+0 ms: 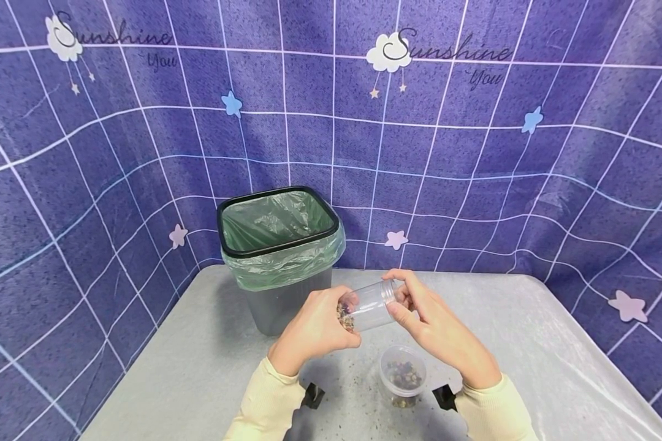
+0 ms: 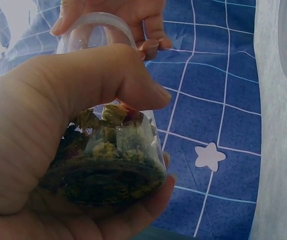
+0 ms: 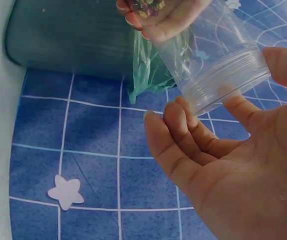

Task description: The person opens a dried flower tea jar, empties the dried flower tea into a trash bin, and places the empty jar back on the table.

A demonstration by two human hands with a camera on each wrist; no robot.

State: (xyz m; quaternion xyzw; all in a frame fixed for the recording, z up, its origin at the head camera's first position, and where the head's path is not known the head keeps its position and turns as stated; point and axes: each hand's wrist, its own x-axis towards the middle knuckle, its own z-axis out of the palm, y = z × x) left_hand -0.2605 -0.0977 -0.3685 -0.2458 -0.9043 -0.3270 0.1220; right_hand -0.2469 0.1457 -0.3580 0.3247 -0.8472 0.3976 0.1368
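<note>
Above the table, a clear plastic jar [image 1: 367,307] lies tilted between both hands, its mouth toward the right and slightly raised. My left hand [image 1: 319,323] grips it round the base, where dried flower buds and petals [image 2: 111,142] are gathered. At the threaded mouth, my right hand [image 1: 431,324] holds the rim [image 3: 228,82] between thumb and fingers; no lid is on it. Below the hands, a second clear container [image 1: 403,372] stands upright on the table with dried flowers inside.
A grey trash bin [image 1: 287,306] with a black rim and green liner bag [image 1: 278,269] stands behind the left hand. Small dark crumbs are scattered on the grey table cover [image 1: 187,373] near the second container. A purple gridded curtain [image 1: 447,153] hangs round the table.
</note>
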